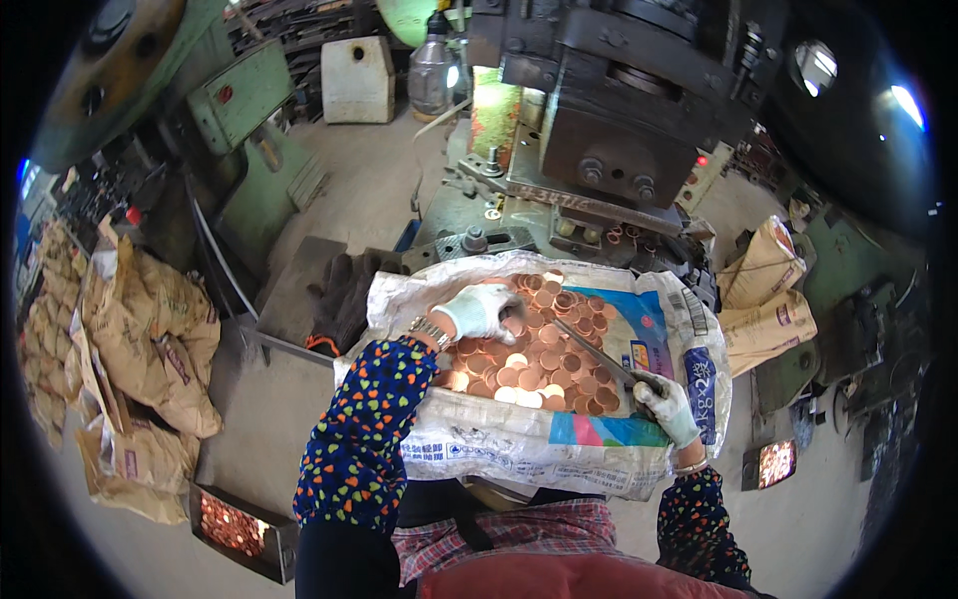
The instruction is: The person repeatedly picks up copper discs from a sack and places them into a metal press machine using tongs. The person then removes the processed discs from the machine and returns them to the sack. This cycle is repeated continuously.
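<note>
Round copper-coloured discs lie in a loose heap on a white woven plastic sack with blue and pink print, spread in front of me. My left hand, in a white glove, is over the far left part of the heap, its fingers closed on a copper disc; whether it holds more than one is hidden. At the right edge of the heap my gloved right hand grips a long, thin metal tool like tweezers. The tool's far end points up and left over the discs.
A dark press stands just beyond the sack, with a bolted metal bed. Paper sacks are piled at the left, and others stand at the right. Bins of discs sit low on both sides.
</note>
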Demonstrator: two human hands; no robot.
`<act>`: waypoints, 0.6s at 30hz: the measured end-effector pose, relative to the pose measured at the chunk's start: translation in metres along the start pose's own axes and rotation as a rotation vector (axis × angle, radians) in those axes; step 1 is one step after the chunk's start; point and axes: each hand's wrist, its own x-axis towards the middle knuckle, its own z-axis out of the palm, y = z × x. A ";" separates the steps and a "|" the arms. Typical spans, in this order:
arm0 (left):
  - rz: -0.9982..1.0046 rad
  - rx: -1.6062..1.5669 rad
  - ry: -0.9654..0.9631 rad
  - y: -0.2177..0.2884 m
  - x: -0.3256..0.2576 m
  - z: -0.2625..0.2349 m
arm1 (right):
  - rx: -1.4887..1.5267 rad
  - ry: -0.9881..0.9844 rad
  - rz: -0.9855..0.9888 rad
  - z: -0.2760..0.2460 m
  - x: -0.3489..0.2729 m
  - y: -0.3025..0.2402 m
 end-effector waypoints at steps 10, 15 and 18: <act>-0.078 -0.068 0.196 -0.009 -0.002 0.004 | -0.266 0.088 -0.179 -0.050 0.019 -0.047; 0.120 0.053 0.348 0.007 0.005 -0.010 | -0.591 0.208 -0.349 -0.083 0.064 -0.065; -0.029 0.118 0.316 0.020 0.011 -0.027 | -0.825 0.305 -0.455 -0.096 0.097 -0.072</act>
